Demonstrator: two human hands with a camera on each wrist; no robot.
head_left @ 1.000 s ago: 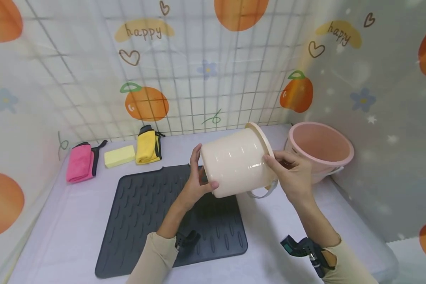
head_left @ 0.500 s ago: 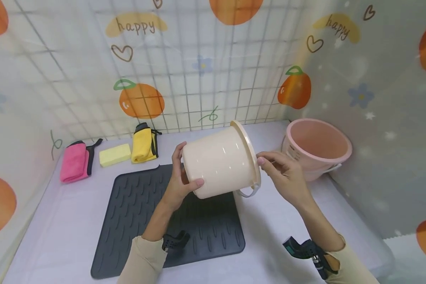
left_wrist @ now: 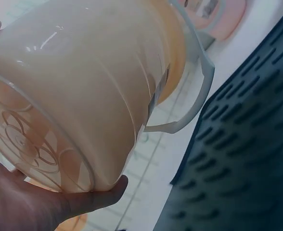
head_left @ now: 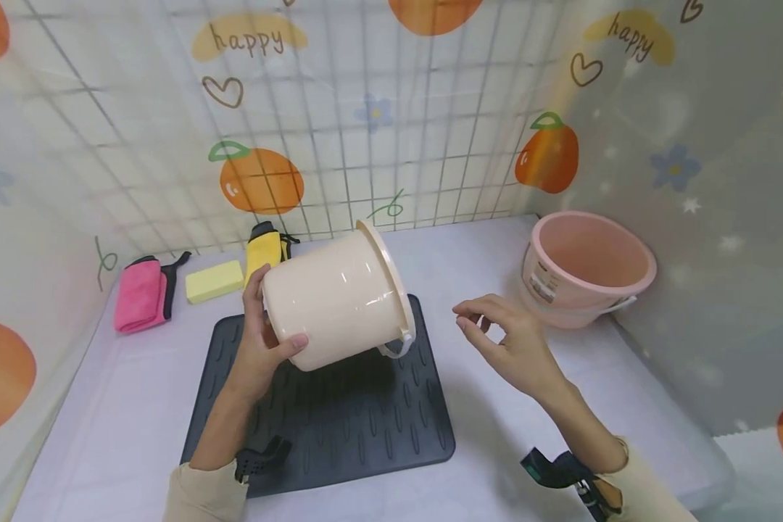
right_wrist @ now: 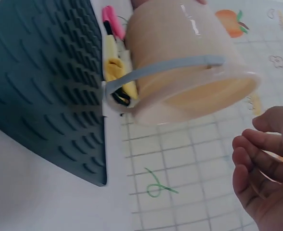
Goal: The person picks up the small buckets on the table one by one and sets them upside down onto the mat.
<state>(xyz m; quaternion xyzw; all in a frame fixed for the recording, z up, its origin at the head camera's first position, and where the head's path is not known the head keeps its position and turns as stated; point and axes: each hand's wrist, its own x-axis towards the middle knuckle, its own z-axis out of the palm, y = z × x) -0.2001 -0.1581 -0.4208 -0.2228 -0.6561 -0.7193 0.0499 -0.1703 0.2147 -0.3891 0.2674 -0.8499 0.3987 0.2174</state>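
A cream bucket [head_left: 336, 297] is held in the air on its side above the dark ribbed mat [head_left: 359, 435], its mouth turned to the right. My left hand [head_left: 254, 359] grips it at the base end, thumb on the near wall, fingers around the far side. The left wrist view shows the patterned bottom [left_wrist: 23, 139] and the hanging handle [left_wrist: 204, 91]. Apart from the bucket, to its right, my right hand [head_left: 512, 344] hovers with fingers loosely bent and nothing between them. In the right wrist view the bucket's rim [right_wrist: 194, 103] faces that hand.
A pink bucket [head_left: 564, 293] with a handle stands at the back right. Along the back left lie a folded pink cloth [head_left: 142, 296], a pale yellow sponge [head_left: 214, 281] and a yellow cloth [head_left: 264, 250], partly hidden by the cream bucket. Printed curtains enclose the table.
The cream bucket has moved left with my left hand, now over the mat. My right hand has let go of its rim and is apart from it.
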